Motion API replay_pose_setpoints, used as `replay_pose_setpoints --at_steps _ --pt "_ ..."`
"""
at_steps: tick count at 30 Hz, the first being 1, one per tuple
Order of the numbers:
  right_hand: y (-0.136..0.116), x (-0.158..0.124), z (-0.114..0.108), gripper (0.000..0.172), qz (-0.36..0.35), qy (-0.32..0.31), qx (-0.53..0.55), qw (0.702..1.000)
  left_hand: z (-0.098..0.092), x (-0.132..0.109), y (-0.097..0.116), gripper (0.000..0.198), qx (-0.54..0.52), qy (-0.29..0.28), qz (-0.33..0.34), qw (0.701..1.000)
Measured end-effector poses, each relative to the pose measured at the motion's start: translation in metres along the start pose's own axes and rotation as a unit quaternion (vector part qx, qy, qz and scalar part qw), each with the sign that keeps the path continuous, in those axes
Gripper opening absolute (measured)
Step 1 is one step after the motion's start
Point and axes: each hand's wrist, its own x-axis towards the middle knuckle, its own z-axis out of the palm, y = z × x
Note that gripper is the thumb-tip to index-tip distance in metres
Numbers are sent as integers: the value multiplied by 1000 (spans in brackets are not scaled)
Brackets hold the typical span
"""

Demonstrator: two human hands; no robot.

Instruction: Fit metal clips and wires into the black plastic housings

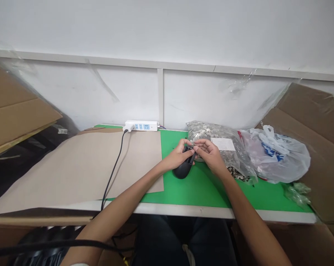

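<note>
At its far end, the black device [183,170] is pinched by left fingers [185,155] and right fingers [201,152].

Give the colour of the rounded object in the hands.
The rounded object is black; the head view shows it best.

The left hand [177,155] partly hides the black device [182,170].
</note>
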Motion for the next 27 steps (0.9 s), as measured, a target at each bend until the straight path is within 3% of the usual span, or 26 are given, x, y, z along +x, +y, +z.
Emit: replay_pose_setpoints --at_steps 14,27 --pt "6 -2 1 38 -68 34 -46 996 -12 3 0 55 9 -38 0 999" --pt "4 -6 5 36 -52 40 -54 996 -7 4 -2 61 -18 -18 -21 999"
